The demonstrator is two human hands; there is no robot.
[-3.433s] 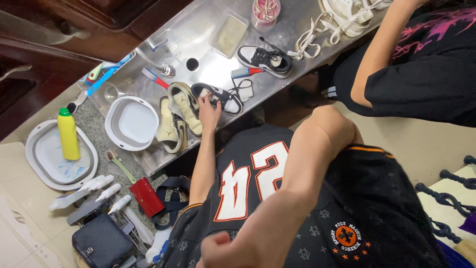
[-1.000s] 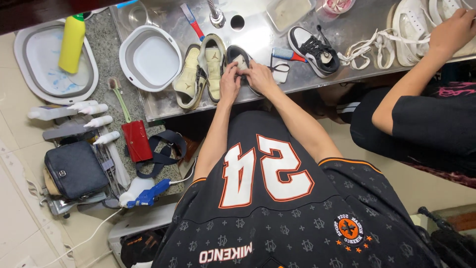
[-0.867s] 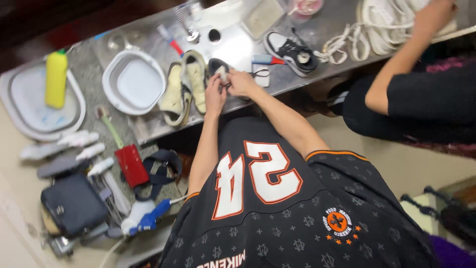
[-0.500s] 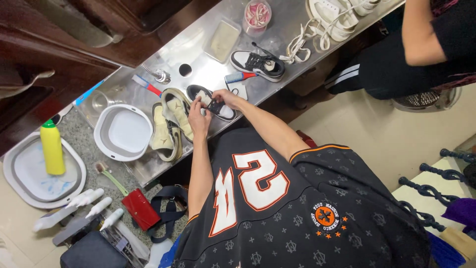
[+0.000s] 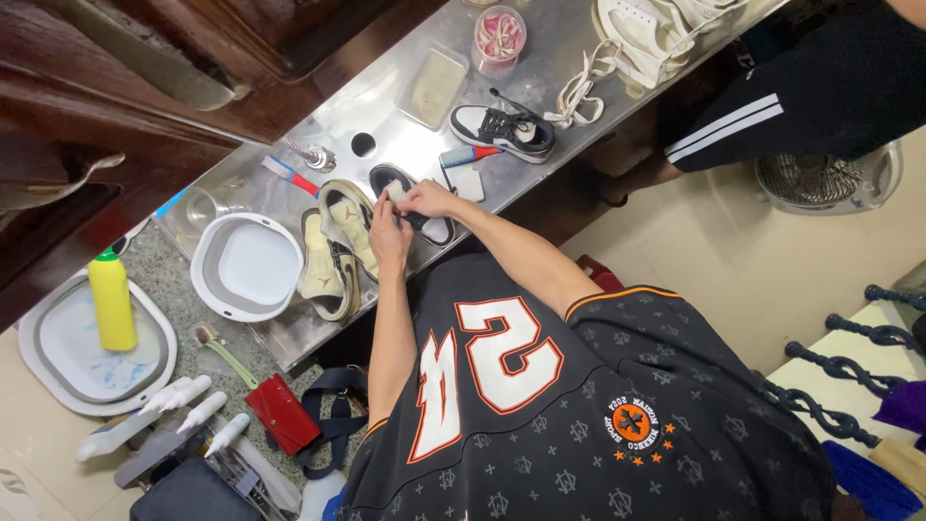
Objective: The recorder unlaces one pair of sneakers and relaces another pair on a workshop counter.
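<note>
The long shiny table (image 5: 579, 58) runs across in front of me. A big round tub (image 5: 58, 357) sits far to my left with a yellow bottle (image 5: 112, 301) standing in it. Next to it is a smaller white bowl (image 5: 246, 267). A pair of cream shoes (image 5: 333, 256) lies just beside that bowl.

Right in front of me is the black and white shoe (image 5: 415, 198) on the table, and both my hands are on it. My left hand (image 5: 390, 241) is curled around its near side in a closed grip. My right hand (image 5: 430, 198) pinches a small white cloth (image 5: 394, 192) against the top of the shoe.

Another black and white sneaker (image 5: 502, 130) sits further along, near a small brush (image 5: 471, 154) with a red handle. Another person's leg in black trousers with white stripes (image 5: 772, 116) is off to my right.
</note>
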